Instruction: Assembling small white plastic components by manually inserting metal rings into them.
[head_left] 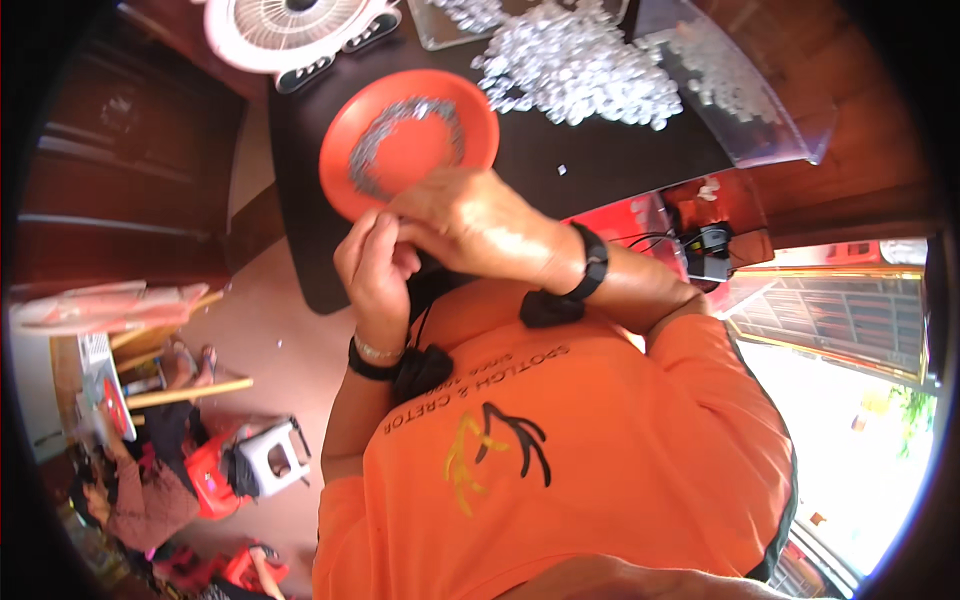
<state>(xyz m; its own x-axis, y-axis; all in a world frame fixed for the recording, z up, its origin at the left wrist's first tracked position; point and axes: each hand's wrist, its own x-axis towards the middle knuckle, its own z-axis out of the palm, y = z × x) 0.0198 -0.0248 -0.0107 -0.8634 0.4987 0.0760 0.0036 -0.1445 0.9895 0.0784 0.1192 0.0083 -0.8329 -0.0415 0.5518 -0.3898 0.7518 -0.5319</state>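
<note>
Both hands meet over the near rim of an orange round plate (400,165), which holds a ring of small shiny grey pieces (372,150). My left hand (375,268) has its fingers bent and pressed together, touching the right one. Over the plate's near edge, my right hand (462,212) is curled with its fingertips against the left fingers. Whatever lies between the fingers is hidden. Black bands sit on both wrists. Past the plate, to the right, lies a big heap of small clear, shiny pieces (580,70) on the dark table (530,150).
A white fan (300,30) stands at the table's far left. A clear plastic container (735,100) with similar pieces leans at the right. One small piece (562,170) lies alone on the table. At left, another person (150,500) sits near red chairs and a white stool (275,458).
</note>
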